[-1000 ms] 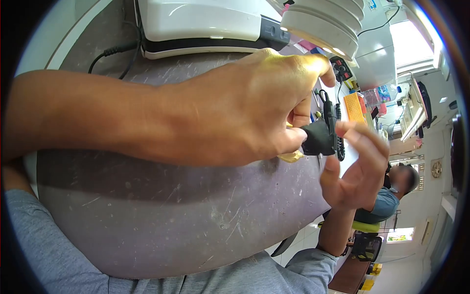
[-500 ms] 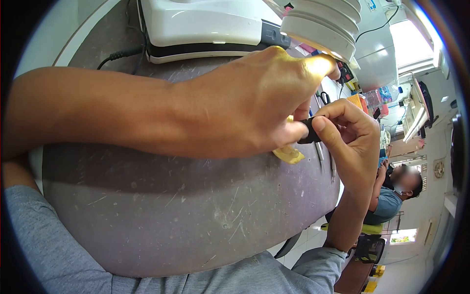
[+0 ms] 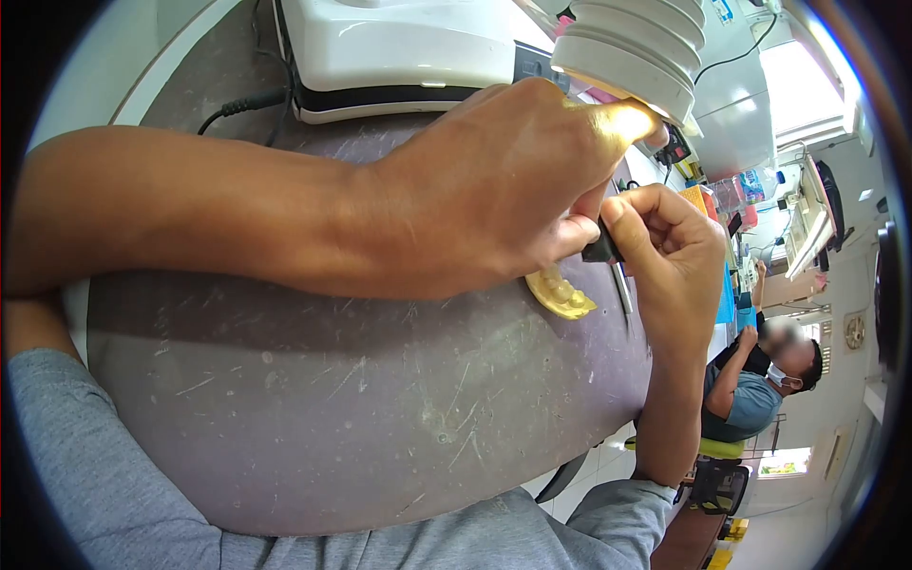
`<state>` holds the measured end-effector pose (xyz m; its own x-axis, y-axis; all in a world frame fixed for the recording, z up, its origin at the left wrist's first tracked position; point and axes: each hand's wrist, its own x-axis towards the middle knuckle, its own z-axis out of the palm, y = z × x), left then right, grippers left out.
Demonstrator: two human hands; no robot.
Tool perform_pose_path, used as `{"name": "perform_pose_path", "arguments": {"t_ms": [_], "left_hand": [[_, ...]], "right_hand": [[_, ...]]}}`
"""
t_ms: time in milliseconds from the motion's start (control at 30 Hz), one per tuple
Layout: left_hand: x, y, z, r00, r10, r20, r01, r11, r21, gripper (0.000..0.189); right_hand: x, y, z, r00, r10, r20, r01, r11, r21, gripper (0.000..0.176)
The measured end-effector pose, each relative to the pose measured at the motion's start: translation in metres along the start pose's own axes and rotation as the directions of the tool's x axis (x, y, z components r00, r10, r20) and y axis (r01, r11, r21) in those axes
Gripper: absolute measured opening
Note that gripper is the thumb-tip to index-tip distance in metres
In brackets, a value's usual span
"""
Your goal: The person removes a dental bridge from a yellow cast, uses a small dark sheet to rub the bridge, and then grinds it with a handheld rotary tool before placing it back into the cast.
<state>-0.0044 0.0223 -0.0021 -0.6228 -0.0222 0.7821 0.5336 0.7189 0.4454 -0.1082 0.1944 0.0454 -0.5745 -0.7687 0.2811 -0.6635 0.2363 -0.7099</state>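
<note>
My left hand (image 3: 508, 185) reaches in from the left, back upward, one finger stretched out below the lit rim of a white ribbed tube. Its thumb presses against a small black piece (image 3: 600, 249). From the right, my right hand (image 3: 670, 252) pinches the same black piece between thumb and curled forefinger, so both hands meet at it. What the piece is I cannot make out, as fingers cover most of it. Just below the left thumb lies a yellow dental cast (image 3: 562, 296) with tooth shapes, partly hidden by the left hand. A slim metal instrument (image 3: 623, 288) lies beside it.
The white ribbed tube (image 3: 627, 52) hangs close over my left fingers. A white machine (image 3: 399, 52) with a black cable (image 3: 252, 103) stands behind my left forearm. The scratched tabletop (image 3: 380, 399) curves around my lap. A person in blue (image 3: 750, 404) sits at the far right.
Both hands have shifted slightly, and more of the yellow cast shows below them. Less of the black piece is visible between the fingers. The seated person's arms have changed position.
</note>
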Motion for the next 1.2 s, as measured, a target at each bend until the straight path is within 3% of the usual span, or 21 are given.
{"name": "perform_pose_path", "arguments": {"t_ms": [100, 233, 433, 533, 633, 733, 767, 833, 900, 933, 1000, 1067, 1167, 1200], "left_hand": [[-0.001, -0.004, 0.003, 0.999, -0.035, -0.003, 0.034, 0.999, -0.034, 0.035], [-0.003, -0.011, 0.002, 0.993, -0.104, -0.051, 0.096, 0.985, -0.142, 0.034], [-0.006, -0.02, 0.002, 0.988, -0.153, -0.005, 0.152, 0.986, -0.072, 0.029], [-0.008, -0.024, -0.002, 0.974, -0.213, 0.073, 0.214, 0.977, -0.005, 0.026], [-0.011, -0.027, -0.002, 0.985, -0.155, 0.07, 0.152, 0.988, 0.036, 0.024], [-0.011, -0.031, -0.003, 0.985, -0.166, 0.049, 0.164, 0.986, 0.035, 0.023], [-0.01, -0.032, -0.004, 0.994, -0.105, 0.037, 0.103, 0.993, 0.06, 0.023], [-0.006, -0.021, -0.013, 0.998, -0.048, 0.027, 0.045, 0.995, 0.087, 0.023], [-0.004, -0.002, -0.027, 0.914, -0.233, 0.331, 0.23, 0.972, 0.05, 0.023], [-0.006, -0.005, -0.023, 0.913, -0.236, 0.333, 0.233, 0.971, 0.049, 0.023], [-0.011, -0.009, -0.011, 0.949, 0.187, 0.252, -0.177, 0.982, -0.065, 0.023], [-0.013, -0.006, -0.007, 0.948, 0.142, 0.286, -0.109, 0.986, -0.128, 0.02], [-0.016, -0.007, -0.004, 0.942, 0.144, 0.304, -0.109, 0.986, -0.129, 0.018], [-0.014, -0.008, -0.001, 0.945, 0.163, 0.283, -0.127, 0.982, -0.14, 0.017]], "right_hand": [[0.006, 0.006, -0.003, 0.993, 0.108, -0.045, -0.107, 0.994, 0.02, 0.02], [0.011, 0.022, -0.014, 0.993, 0.087, -0.08, -0.083, 0.995, 0.058, 0.019], [0.004, 0.027, -0.018, 0.991, 0.052, -0.126, -0.041, 0.995, 0.094, 0.019], [-0.003, 0.027, -0.018, 0.985, 0.119, -0.125, -0.1, 0.983, 0.153, 0.017], [-0.011, 0.031, -0.028, 0.99, 0.135, 0.046, -0.137, 0.99, 0.038, 0.013], [-0.016, 0.03, -0.029, 0.982, 0.183, 0.052, -0.182, 0.983, -0.028, 0.015], [-0.018, 0.031, -0.029, 0.981, 0.184, 0.053, -0.183, 0.983, -0.026, 0.015], [-0.021, 0.033, -0.03, 0.991, 0.135, 0.014, -0.136, 0.982, 0.128, 0.018], [-0.024, 0.035, -0.031, 0.997, 0.08, 0.001, -0.079, 0.989, 0.125, 0.018], [-0.027, 0.035, -0.032, 1.0, 0.023, -0.014, -0.021, 0.993, 0.118, 0.018], [-0.031, 0.034, -0.037, 1.0, 0.006, -0.02, -0.005, 0.999, 0.053, 0.016], [-0.033, 0.031, -0.04, 1.0, -0.01, -0.025, 0.01, 1.0, -0.012, 0.015], [-0.032, 0.024, -0.035, 0.904, -0.428, 0.021, 0.409, 0.847, -0.338, 0.02], [-0.032, 0.02, -0.034, 0.904, -0.426, 0.021, 0.408, 0.848, -0.339, 0.02]]}}
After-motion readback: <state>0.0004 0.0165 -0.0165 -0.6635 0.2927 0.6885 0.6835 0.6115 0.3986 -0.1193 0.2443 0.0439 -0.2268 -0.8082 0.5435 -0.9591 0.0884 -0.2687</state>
